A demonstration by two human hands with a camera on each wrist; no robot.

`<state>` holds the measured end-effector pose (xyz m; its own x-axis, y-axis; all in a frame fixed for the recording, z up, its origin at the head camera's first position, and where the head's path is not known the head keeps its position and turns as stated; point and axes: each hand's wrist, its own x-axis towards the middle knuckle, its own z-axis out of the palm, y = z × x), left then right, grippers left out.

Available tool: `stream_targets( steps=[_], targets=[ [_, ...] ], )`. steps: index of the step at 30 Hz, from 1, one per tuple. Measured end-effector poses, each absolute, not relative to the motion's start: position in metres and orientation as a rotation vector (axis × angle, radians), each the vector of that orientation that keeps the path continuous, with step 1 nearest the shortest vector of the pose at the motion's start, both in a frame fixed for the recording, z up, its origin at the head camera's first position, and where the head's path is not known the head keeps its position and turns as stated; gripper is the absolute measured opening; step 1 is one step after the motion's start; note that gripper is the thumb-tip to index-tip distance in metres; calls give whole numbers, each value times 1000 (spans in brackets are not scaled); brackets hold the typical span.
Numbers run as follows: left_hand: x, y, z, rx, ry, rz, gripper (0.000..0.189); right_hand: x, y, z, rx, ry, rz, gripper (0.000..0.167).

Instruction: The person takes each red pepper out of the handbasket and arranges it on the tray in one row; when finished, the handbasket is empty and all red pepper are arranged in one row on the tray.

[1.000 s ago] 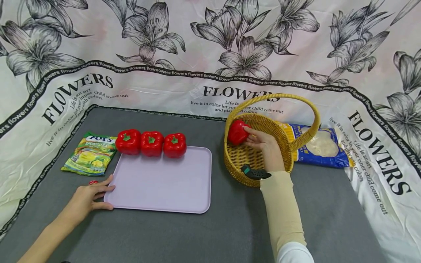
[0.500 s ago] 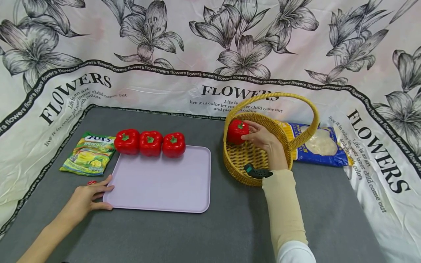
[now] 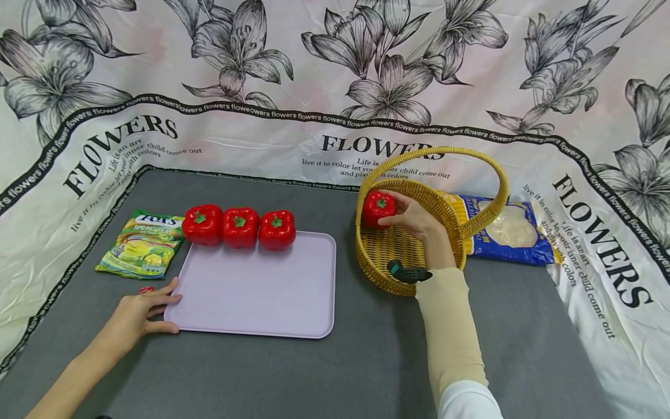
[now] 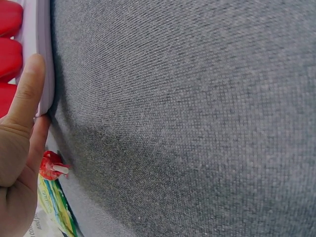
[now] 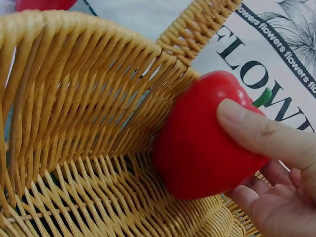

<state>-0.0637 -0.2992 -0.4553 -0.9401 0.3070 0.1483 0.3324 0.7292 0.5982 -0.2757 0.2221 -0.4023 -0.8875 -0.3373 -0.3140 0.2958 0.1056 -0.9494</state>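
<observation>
Right hand (image 3: 413,218) grips pepper (image 3: 378,208) in basket (image 3: 377,256); looks light, glossy, slippery, best cupped round the body; left hand (image 3: 137,314) flat-fingered at tray (image 3: 262,291)

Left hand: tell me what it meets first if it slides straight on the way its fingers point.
The left hand already touches the lilac tray; straight on, its fingers would probably just push that edge.

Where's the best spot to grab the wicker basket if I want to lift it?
Probably the top of the arched handle, coming from above. It stands upright over the wicker basket, clear of the right hand gripping the red pepper inside, and looks centred over the bowl.
</observation>
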Motion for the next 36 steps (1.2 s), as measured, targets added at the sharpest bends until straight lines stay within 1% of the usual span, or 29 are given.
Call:
stream_targets(
  steps=[5,12,22,29,36],
  targets=[
    [-64,-300,-456,-550,-2870,-1018,61,-273,225,-400,-39,1863,-1837,71],
    [-63,-298,-455,-529,-2885,-994,61,-269,229,-393,-34,1778,-1835,67],
    [-62,-297,-453,-492,-2931,-980,62,-262,234,-378,-140,1730,-1855,65],
    [-62,-298,-454,-521,-2906,-993,61,-256,238,-371,-200,1715,-1849,58],
    [-63,-298,-454,-507,-2939,-980,61,-247,243,-366,-283,1707,-1868,55]
  ],
)
